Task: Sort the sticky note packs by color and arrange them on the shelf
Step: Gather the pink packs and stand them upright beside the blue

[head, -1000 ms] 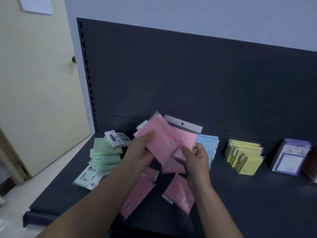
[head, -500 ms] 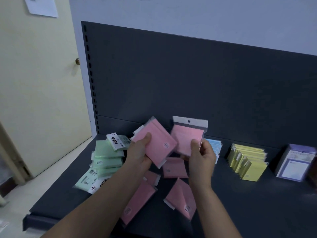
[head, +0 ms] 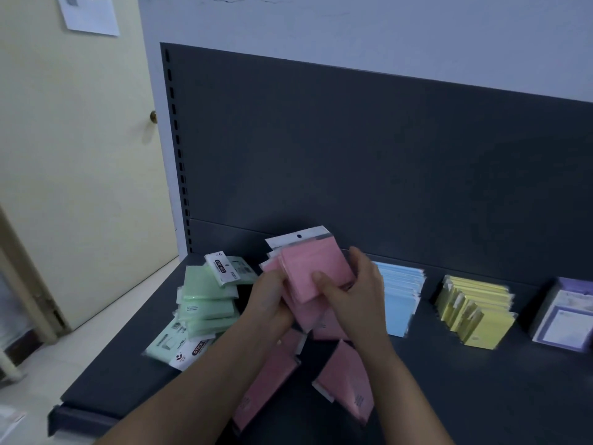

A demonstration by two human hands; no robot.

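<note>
Held stack: pink sticky note packs (head: 313,268), fanned, raised above mid-shelf (head: 481,396), hang tabs upward.
Left hand (head: 269,300): grips the stack's left edge, fingers curled behind it and mostly hidden.
Right hand (head: 356,297): thumb pressed on the front pack, fingers wrapped round the right edge.
Loose pink packs (head: 348,380): flat on the shelf beneath both forearms, partly covered; perhaps three or four.
Left side: untidy green packs (head: 205,300).
Right side: blue packs (head: 401,300) in a row just behind the right hand, then yellow packs (head: 478,313), then purple pads (head: 564,319).
</note>
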